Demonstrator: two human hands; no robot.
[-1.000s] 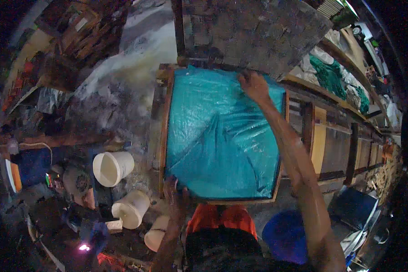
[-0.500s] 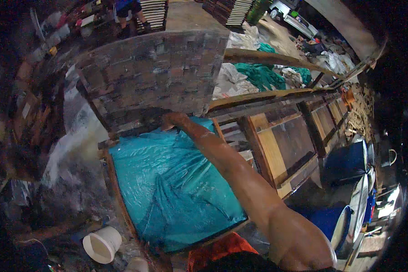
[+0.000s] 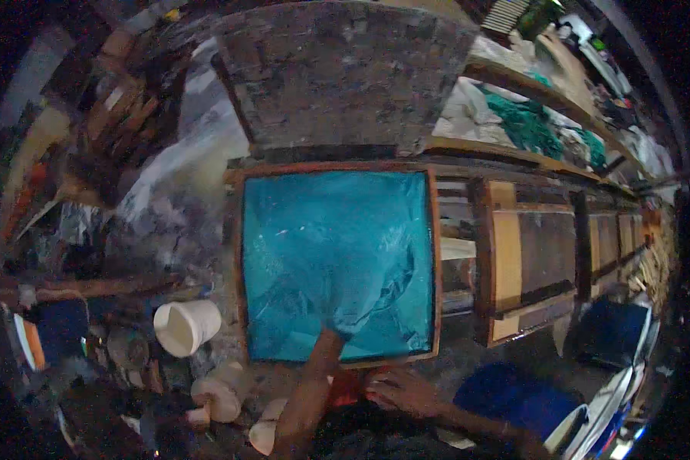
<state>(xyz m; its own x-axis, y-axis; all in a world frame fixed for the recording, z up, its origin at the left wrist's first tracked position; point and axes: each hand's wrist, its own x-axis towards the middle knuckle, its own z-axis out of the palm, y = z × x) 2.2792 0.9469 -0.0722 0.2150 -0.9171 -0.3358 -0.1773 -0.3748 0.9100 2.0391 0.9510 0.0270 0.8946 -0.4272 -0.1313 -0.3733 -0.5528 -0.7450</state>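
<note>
A teal plastic sheet [image 3: 314, 222] lies inside a square wooden frame [image 3: 435, 261] in front of me. Wrinkles and folds gather in its lower middle and right part. My left hand [image 3: 336, 326] reaches over the near edge onto the sheet. Its fingers are smeared and merge with the teal folds, so their grip does not show. My right hand [image 3: 389, 388] is just outside the near edge of the frame, fingers apart and pointing left, with nothing visible in it. Red cloth [image 3: 348, 387] shows between my two arms.
Beyond the frame leans a dark, patchy board [image 3: 345, 77]. Wooden frames [image 3: 506, 261] line the right side, with blue drums [image 3: 514, 399] nearer. A white bucket [image 3: 188, 326] is at left. Wooden rails [image 3: 514, 157] hold white and green sheets [image 3: 521, 115].
My right hand has come back from the far edge of the sheet to the near side. My left arm now reaches onto the sheet, which lies flatter at its far side. The view has shifted.
</note>
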